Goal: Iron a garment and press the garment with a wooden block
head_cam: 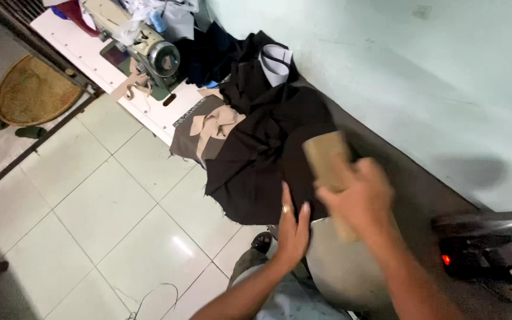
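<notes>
Right hand: the right hand (pixel 360 198) has its fingers wrapped around a wooden block (pixel 329 169).
Block: long axis runs near to far, above the dark fabric (pixel 268 148).
Left hand: the left hand (pixel 291 228) is flat, fingers extended, on the fabric's near edge.
Progress: fabric looks partly smoothed; far folds remain bunched.

two hands (pixel 327 216), one wooden block (pixel 327 160), one iron (pixel 484 246)

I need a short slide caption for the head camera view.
Right hand grips a wooden block over black fabric; left hand rests on it.
</notes>
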